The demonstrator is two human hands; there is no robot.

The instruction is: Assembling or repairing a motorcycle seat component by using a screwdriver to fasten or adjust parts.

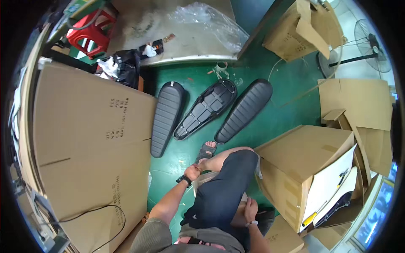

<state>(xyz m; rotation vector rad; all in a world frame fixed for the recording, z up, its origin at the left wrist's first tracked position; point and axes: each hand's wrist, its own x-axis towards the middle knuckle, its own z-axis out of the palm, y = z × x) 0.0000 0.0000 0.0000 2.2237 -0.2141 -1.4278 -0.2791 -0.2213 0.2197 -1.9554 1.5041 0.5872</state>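
Three long black motorcycle seats lie on the green floor in front of me. The left seat (pixel 166 118) and the right seat (pixel 244 110) show their ribbed padded tops. Between them the middle seat (pixel 206 109) lies upside down with its plastic base showing. My left hand (pixel 193 172) is closed beside my lower leg, just above my sandal; what its fingers hold, if anything, is hidden. Against my other bent leg rests my right hand (pixel 251 208), its fingers loosely stretched and partly hidden. Neither hand touches a seat.
A large carton (pixel 93 122) stands along the left. On the right, a screwdriver with a yellow handle (pixel 310 219) lies on a box (pixel 291 177). Behind the seats is a metal platform (pixel 190 46) with clear plastic film (pixel 206 19). A fan (pixel 373 48) stands far right.
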